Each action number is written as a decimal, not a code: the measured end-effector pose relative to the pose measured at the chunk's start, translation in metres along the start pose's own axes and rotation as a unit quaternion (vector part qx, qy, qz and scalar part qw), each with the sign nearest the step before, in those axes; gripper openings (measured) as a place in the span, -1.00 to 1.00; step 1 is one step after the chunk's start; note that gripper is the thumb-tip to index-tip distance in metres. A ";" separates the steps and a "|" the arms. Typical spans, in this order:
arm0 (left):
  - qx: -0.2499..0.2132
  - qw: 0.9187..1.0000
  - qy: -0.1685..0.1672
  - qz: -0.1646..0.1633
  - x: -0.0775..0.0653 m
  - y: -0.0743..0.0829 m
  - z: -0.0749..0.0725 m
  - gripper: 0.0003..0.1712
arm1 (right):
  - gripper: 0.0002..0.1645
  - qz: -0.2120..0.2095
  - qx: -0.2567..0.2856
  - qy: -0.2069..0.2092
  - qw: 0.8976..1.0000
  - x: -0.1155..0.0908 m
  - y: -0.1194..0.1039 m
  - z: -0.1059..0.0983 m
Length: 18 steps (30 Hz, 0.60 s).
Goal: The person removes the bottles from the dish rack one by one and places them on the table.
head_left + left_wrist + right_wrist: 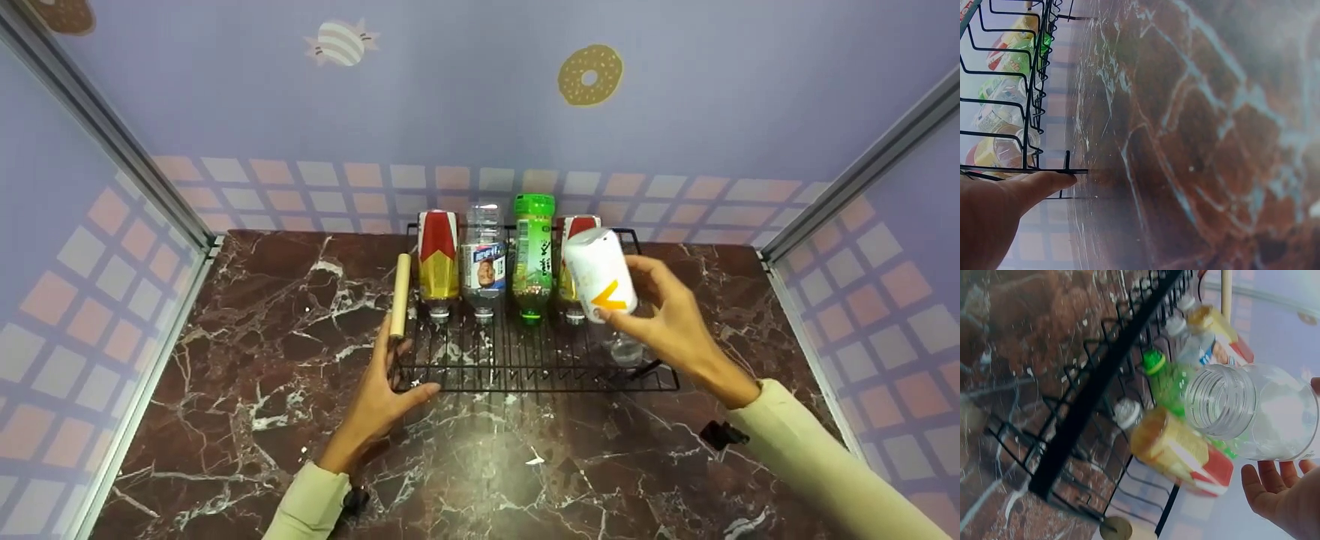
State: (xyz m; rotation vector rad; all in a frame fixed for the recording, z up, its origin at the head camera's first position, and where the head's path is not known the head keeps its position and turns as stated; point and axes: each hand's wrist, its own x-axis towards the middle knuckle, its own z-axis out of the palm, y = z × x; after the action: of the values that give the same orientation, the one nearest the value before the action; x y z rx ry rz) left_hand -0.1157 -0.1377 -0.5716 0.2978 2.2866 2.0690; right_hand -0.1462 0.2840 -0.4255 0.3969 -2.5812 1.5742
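Note:
My right hand (679, 326) holds a wide-mouthed jar (600, 274) tilted mouth-down over the right end of a black wire rack (540, 390). The jar has a white side with a yellow mark in the head view, while the right wrist view shows its clear wall and threaded, uncapped mouth. Around the rack's left front corner, my left hand (382, 386) has its thumb (1044, 183) at the wire and its fingers by the pale wooden handle (401, 296). Upside down in the rack stand a clear bottle (484, 281), a green bottle (533, 255) and two red-and-yellow bottles (438, 255).
Dark veined marble-look tabletop (480, 457) lies under the rack. A lilac wall (465, 97) with a checked border rises close behind it, and side panels stand left and right. The rack's other wooden handle (1116, 527) shows at its right end.

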 end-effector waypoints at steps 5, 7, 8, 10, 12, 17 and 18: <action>-0.010 1.000 -0.006 0.005 0.001 0.001 0.001 0.58 | -0.11 -0.038 -0.029 -0.016 0.999 -0.007 -0.004 0.011; -0.009 1.000 -0.007 0.005 0.001 0.002 0.001 0.57 | -0.10 -0.060 -0.042 -0.017 0.997 -0.009 -0.005 0.015; -0.010 1.000 -0.007 0.008 0.000 0.003 0.001 0.56 | -0.10 -0.071 -0.047 -0.018 0.996 -0.010 -0.006 0.017; -0.008 1.000 -0.006 0.018 -0.001 0.006 0.000 0.53 | -0.10 -0.098 -0.065 -0.019 0.993 -0.013 -0.007 0.022; 0.011 0.999 0.002 0.032 -0.002 0.011 -0.002 0.49 | -0.09 -0.125 -0.086 -0.022 0.988 -0.015 -0.008 0.026; 0.113 0.989 0.033 0.093 -0.007 0.027 -0.007 0.41 | -0.08 -0.137 -0.084 -0.059 0.985 -0.023 -0.013 0.036; 0.131 0.985 0.037 0.107 -0.007 0.030 -0.007 0.40 | -0.08 -0.131 -0.077 -0.071 0.986 -0.025 -0.014 0.038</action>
State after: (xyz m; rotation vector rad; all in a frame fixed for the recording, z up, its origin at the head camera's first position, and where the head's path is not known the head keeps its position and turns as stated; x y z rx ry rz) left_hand -0.1063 -0.1436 -0.5421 0.5044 2.6849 1.8892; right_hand -0.1161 0.2488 -0.4366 0.8218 -2.5966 1.2924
